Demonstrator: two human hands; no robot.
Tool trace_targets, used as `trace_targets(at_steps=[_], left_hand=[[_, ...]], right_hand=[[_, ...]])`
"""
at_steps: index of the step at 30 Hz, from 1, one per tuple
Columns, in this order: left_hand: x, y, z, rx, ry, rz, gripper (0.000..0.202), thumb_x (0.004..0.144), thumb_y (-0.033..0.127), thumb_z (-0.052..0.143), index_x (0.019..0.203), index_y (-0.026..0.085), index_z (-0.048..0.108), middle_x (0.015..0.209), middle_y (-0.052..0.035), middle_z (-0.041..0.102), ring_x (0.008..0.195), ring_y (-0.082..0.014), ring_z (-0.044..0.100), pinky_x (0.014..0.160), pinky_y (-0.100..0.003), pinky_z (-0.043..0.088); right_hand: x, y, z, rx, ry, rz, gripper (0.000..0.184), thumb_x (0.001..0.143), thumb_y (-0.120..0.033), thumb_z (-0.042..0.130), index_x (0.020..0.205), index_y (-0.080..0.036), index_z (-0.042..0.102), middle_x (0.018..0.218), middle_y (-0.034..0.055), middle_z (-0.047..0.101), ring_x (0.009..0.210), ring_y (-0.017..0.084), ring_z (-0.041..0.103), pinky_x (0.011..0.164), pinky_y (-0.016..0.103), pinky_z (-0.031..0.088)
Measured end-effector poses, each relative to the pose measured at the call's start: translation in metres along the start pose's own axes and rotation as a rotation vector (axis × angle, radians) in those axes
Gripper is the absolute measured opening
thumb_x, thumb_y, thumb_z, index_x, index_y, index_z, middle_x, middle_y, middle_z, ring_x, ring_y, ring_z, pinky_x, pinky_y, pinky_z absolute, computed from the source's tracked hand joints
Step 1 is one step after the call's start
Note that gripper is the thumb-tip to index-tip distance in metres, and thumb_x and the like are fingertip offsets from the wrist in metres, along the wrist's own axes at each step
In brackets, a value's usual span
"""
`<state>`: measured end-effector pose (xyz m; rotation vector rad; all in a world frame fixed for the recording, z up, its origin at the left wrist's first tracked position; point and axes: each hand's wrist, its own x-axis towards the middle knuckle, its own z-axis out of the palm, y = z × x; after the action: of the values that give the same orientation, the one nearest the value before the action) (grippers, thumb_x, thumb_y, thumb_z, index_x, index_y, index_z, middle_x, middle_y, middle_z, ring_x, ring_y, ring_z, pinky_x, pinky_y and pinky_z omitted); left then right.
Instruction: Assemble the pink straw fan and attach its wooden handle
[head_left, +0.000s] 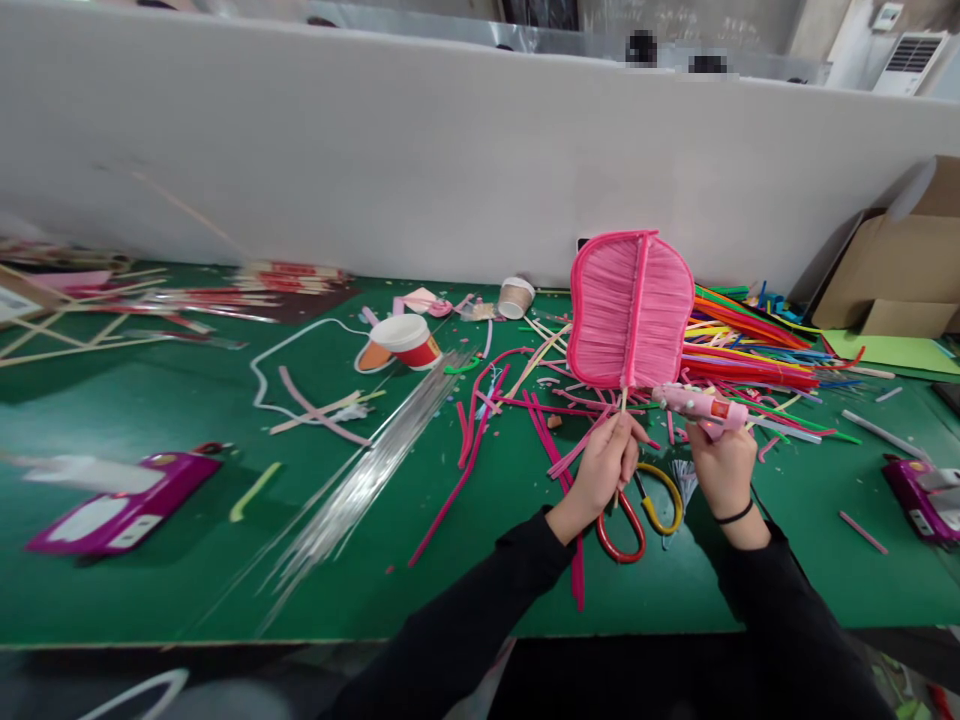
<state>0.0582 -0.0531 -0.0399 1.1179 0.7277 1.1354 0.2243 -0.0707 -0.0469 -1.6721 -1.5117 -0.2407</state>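
Note:
My left hand (609, 458) is closed around the thin wooden stick of a pink fan (600, 310). The fan stands upright above the hand, its panel lined with pink strands and edged in darker pink, with a rib down the middle. In my right hand (724, 470) is a pink glue gun (701, 404), a clear glue stick (787, 430) poking out of its back. Its nozzle points left at the base of the fan; whether it touches cannot be made out. Below and between the hands lie scissors (621, 530) with one red and one yellow handle, partly hidden by the left hand.
Colourful pipe cleaners (757, 345) are heaped behind my right hand. A bundle of thin wires (367, 480) lies left of centre, near a paper cup (409, 340). Purple devices (142, 500) sit at both sides. A cardboard box (885, 270) stands at the back right before the partition (375, 150).

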Motion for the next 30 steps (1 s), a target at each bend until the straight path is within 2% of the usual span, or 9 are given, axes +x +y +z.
trace_targets(at_steps=[5, 15, 25, 30], left_hand=[[-0.0002, 0.0021, 0.0, 0.001, 0.013, -0.011, 0.05, 0.09, 0.064, 0.05, 0.076, 0.017, 0.055, 0.037, 0.0094, 0.04, 0.027, -0.0057, 0.03, 0.031, -0.018, 0.021], [0.0011, 0.0016, -0.001, -0.024, 0.02, 0.003, 0.049, 0.09, 0.064, 0.051, 0.076, 0.017, 0.056, 0.037, 0.0097, 0.039, 0.027, -0.0054, 0.029, 0.032, -0.018, 0.021], [0.0008, 0.0032, -0.0003, -0.028, 0.039, 0.008, 0.049, 0.089, 0.064, 0.052, 0.076, 0.017, 0.056, 0.037, 0.0099, 0.039, 0.028, -0.0053, 0.029, 0.033, -0.018, 0.023], [0.0015, 0.0055, 0.0, -0.035, 0.041, 0.01, 0.051, 0.088, 0.065, 0.052, 0.075, 0.017, 0.056, 0.037, 0.0099, 0.039, 0.028, -0.0051, 0.029, 0.034, -0.018, 0.022]], right_hand=[[-0.0006, 0.0034, 0.0032, 0.027, 0.104, -0.086, 0.024, 0.089, -0.027, 0.054, 0.105, -0.018, 0.069, 0.102, 0.011, 0.076, 0.089, 0.023, 0.073, 0.075, 0.03, 0.056], [-0.0016, 0.0055, 0.0042, 0.006, 0.085, -0.067, 0.026, 0.091, -0.031, 0.053, 0.105, -0.017, 0.069, 0.098, 0.012, 0.077, 0.086, 0.024, 0.073, 0.074, 0.031, 0.056], [0.0, 0.0056, 0.0021, 0.028, 0.089, -0.051, 0.032, 0.092, -0.035, 0.051, 0.113, -0.017, 0.067, 0.108, 0.0124, 0.076, 0.093, 0.024, 0.073, 0.076, 0.032, 0.056], [-0.0001, 0.0062, 0.002, 0.014, 0.085, -0.05, 0.031, 0.092, -0.034, 0.05, 0.109, -0.016, 0.068, 0.102, 0.0131, 0.076, 0.09, 0.025, 0.073, 0.074, 0.032, 0.056]])
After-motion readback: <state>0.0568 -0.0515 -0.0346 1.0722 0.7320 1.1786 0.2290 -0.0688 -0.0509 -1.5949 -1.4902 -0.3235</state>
